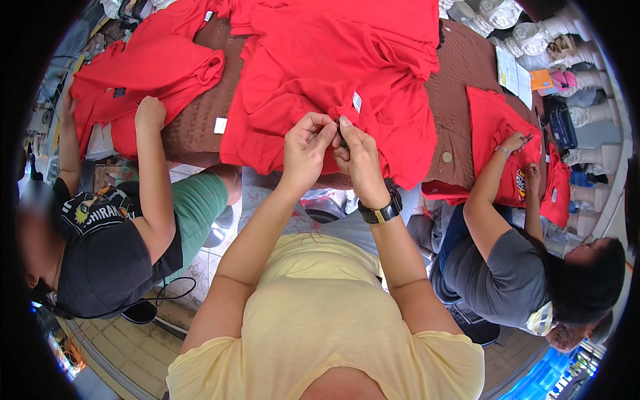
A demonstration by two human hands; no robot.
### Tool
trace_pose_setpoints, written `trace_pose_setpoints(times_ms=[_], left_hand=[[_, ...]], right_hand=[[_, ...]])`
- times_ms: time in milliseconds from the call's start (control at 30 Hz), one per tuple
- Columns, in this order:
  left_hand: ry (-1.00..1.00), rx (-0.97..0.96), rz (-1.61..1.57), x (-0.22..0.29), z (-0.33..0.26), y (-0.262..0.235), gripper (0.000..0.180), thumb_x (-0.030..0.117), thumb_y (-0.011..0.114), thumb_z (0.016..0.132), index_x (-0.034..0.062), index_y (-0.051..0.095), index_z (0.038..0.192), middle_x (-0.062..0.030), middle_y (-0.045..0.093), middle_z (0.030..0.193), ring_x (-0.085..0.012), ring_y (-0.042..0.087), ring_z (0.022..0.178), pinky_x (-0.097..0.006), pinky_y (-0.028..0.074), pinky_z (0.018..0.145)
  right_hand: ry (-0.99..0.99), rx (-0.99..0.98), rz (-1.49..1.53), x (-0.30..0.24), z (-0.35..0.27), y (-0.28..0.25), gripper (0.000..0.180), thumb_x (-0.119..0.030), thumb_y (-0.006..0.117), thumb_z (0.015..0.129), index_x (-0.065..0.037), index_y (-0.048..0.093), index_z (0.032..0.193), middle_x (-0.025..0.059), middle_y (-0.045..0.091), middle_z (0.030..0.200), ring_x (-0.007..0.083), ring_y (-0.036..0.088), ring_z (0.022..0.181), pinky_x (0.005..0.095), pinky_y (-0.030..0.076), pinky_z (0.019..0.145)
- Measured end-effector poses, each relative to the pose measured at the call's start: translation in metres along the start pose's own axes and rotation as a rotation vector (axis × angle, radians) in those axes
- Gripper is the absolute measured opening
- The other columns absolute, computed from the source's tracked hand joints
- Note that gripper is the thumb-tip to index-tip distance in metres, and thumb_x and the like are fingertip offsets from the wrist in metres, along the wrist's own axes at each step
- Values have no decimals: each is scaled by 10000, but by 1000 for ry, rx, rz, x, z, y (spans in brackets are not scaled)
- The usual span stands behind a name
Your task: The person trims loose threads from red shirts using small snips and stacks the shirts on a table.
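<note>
Both hands are pinched together on the hem of a red shirt [333,73] spread on the brown bench [193,127]: left hand [305,143] grips the fabric, right hand [357,157] nips something small and dark (can't tell what). A white tag [357,101] sits just above them, and a loose white label [221,125] lies on the bench. Looks mid-job, with more red shirts [153,67] waiting.
</note>
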State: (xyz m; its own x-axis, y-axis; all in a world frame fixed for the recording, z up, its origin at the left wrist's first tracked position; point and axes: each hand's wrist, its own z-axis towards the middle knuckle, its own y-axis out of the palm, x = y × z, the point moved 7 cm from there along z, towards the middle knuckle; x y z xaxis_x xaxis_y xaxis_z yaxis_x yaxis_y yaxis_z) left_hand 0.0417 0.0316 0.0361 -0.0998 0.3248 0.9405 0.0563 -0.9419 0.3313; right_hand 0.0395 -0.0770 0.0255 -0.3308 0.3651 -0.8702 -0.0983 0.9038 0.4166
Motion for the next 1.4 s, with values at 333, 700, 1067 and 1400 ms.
trace_pose_setpoints(times_ms=[333, 700, 1067, 1400], left_hand=[[32, 33, -95, -19, 6, -9, 100, 51, 601, 997, 30, 559, 1085, -46, 619, 999, -100, 615, 905, -253, 507, 849], [66, 24, 35, 5, 3, 1, 257, -41, 616, 953, -1, 508, 1183, -99, 606, 1114, -140, 627, 1034, -298, 577, 898], [127, 70, 9, 12, -1, 7, 301, -37, 609, 957, 17, 495, 1230, -117, 640, 1067, -152, 662, 962, -337, 607, 880], [90, 95, 83, 12, -6, 10, 291, -33, 610, 956, -5, 522, 1232, -102, 627, 1033, -139, 638, 996, -317, 608, 861]], right_hand=[[-113, -98, -66, 1, 8, -7, 402, -370, 493, 1054, -90, 501, 765, -75, 370, 610, 24, 291, 502, 223, 218, 454], [-927, 335, -711, -68, -34, 5, 197, 51, 727, 810, 0, 621, 967, 127, 589, 892, 247, 597, 764, 330, 465, 634], [-412, 135, -193, -47, -8, -31, 165, -172, 641, 992, -18, 607, 943, -26, 560, 798, 34, 401, 582, 212, 312, 512], [-635, 267, -391, -60, -9, -29, 57, -8, 662, 908, 11, 614, 933, 103, 605, 857, 205, 589, 730, 321, 460, 649]])
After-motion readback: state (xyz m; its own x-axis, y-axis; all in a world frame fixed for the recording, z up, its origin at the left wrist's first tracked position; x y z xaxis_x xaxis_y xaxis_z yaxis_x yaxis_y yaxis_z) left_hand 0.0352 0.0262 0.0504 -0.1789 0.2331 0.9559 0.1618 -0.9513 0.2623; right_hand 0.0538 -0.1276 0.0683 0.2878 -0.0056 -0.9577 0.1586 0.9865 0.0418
